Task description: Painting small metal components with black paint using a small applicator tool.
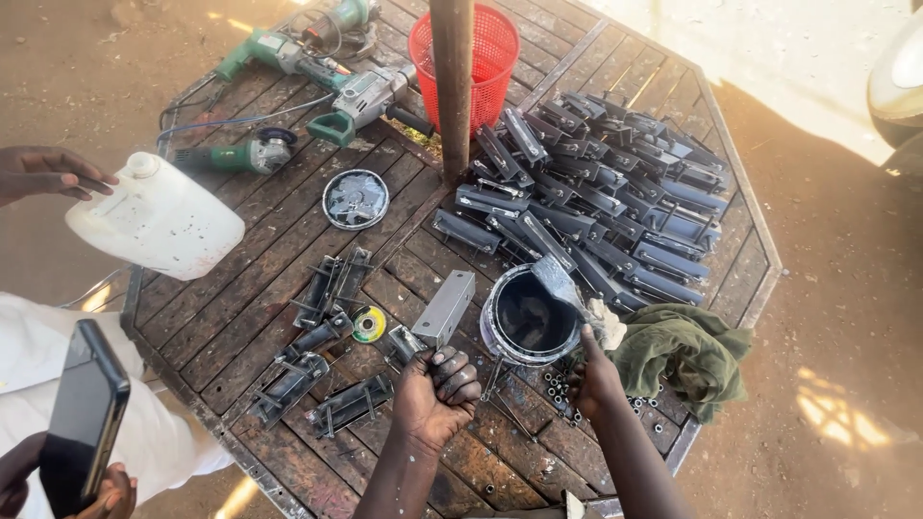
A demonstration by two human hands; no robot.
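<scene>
My left hand (437, 384) is closed around the end of a short grey metal box section (444, 308), which rests tilted on the wooden table (231, 317). My right hand (594, 380) grips a cloth-wrapped brush or rag (558, 281) that reaches into a round tin of black paint (531, 317). A large heap of black-painted metal brackets (606, 192) lies beyond the tin. Several unpainted brackets (322, 336) lie to the left of my left hand.
A wooden post (452, 86) rises from the table middle beside a red basket (488, 60). Green power tools (317, 86) lie at the far left. Another person holds a white jerrycan (159, 219) and a phone (82, 418). A green cloth (687, 351) lies at right.
</scene>
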